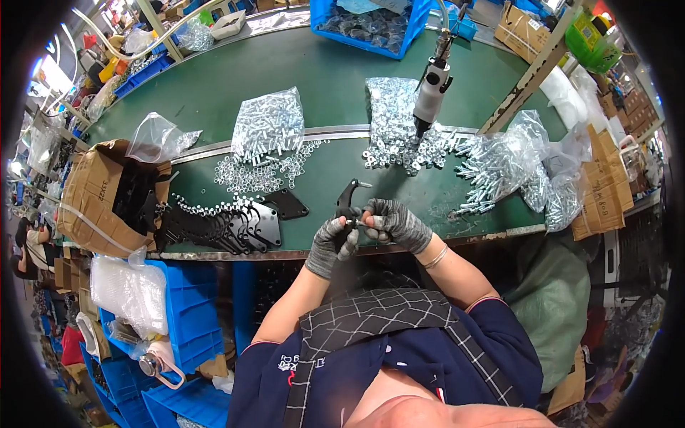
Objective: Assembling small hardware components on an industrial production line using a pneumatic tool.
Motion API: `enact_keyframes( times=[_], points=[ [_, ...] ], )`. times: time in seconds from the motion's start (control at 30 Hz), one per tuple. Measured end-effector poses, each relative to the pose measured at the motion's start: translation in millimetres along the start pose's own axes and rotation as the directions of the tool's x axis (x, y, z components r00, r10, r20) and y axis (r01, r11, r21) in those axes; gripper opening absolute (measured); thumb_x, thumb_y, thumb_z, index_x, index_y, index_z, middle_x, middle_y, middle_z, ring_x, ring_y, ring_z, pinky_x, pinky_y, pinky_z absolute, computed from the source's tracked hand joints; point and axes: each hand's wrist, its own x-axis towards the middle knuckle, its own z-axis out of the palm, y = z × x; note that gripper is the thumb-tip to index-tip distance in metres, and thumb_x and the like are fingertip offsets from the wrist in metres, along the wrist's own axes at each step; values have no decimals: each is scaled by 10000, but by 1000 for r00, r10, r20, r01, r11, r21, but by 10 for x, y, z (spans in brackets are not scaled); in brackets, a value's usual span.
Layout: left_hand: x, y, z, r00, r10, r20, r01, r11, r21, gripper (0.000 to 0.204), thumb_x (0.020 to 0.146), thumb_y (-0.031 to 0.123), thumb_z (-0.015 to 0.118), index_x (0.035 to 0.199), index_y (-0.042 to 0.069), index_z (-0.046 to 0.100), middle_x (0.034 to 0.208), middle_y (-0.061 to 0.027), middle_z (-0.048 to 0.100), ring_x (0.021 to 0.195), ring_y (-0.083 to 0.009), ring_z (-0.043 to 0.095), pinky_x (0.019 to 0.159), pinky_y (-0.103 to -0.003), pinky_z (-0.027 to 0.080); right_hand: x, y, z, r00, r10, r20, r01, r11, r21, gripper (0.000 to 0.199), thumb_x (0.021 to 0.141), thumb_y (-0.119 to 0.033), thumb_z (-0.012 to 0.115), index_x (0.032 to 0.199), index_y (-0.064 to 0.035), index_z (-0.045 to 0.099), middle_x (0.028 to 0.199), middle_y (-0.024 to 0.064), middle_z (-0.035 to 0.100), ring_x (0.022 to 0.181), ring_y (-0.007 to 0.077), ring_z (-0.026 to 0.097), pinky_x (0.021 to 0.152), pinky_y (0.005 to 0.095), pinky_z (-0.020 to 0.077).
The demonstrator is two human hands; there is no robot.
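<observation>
**2 gloved hands on 1 black bracket**

At centre frame, the left hand and right hand both close around 1 black bracket, covering its lower part. Whatever the right fingertips pinch is too small to make out. 1 hanging power screwdriver is cut off at the top; 3 bags of screws lie beyond.

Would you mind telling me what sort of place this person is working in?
Most likely a factory assembly line: a green conveyor belt carries bags of silver screws and loose washers, a pneumatic screwdriver hangs overhead, and black metal brackets lie stacked beside the gloved hands.
</observation>
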Motion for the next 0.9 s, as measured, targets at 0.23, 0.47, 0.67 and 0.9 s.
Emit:
enact_keyframes(
  times=[0.23,0.47,0.67,0.9],
  points=[
    [17,-80,-28,984,40,173,0,974,-228,314,919,216,501,1141,-5,506,734,-130,631,434,-179,529,384,-256,429,22,62,169,955,-282,-90,217,874,-434,122,875,-165,589,904,-51,555,690,-12,565,576,46,483,532,197,417],
    [27,90,-18,998,47,-36,-49,997,-56,302,899,217,547,1094,-13,537,848,-147,658,560,-172,626,418,-222,478,177,170,0,935,-333,-124,226,826,-517,107,869,-130,591,938,-54,560,712,22,582,634,91,525,581,249,452],
    [294,204,107,929,276,-247,-104,836,539,303,901,293,552,945,-2,605,751,-121,654,520,-121,571,427,-221,448,889,-73,-618,840,-543,15,-114,-203,-972,183,833,-175,576,990,-83,590,905,123,615,839,272,625,728,367,499],
    [510,85,82,916,238,-323,-4,811,586,286,924,251,507,920,-21,596,712,-146,639,486,-166,572,393,-228,436,1138,-169,-824,896,-422,139,-36,-381,-924,179,806,-164,570,940,-48,594,924,137,607,884,284,622,723,378,500]
  ],
)
